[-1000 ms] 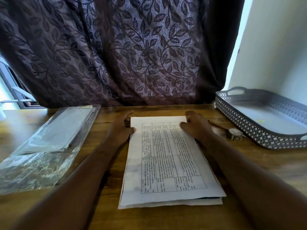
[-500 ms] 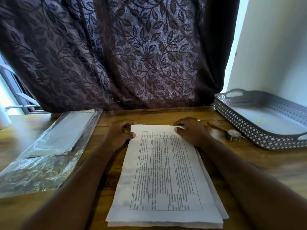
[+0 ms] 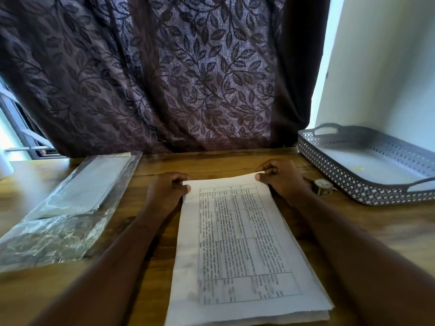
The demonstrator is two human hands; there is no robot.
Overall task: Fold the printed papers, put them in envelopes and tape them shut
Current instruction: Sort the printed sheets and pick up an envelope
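Atop the printed papers [image 3: 259, 317], the top sheet [image 3: 235, 231] shows us a ruled table of text, too blurred to read; we find no other writing. Since half a second ago its far edge has lifted off the stack. The left hand [image 3: 168, 191] pinches the far left corner and the right hand [image 3: 280, 182] the far right, fingers clamped on paper. The stack lies mid-desk [image 3: 376, 231], its long axis running from near edge to far edge; a tape roll [image 3: 323, 186] sits just right of it.

Dim, daylight at both curtain [image 3: 164, 74] edges; blurred, warped borders.
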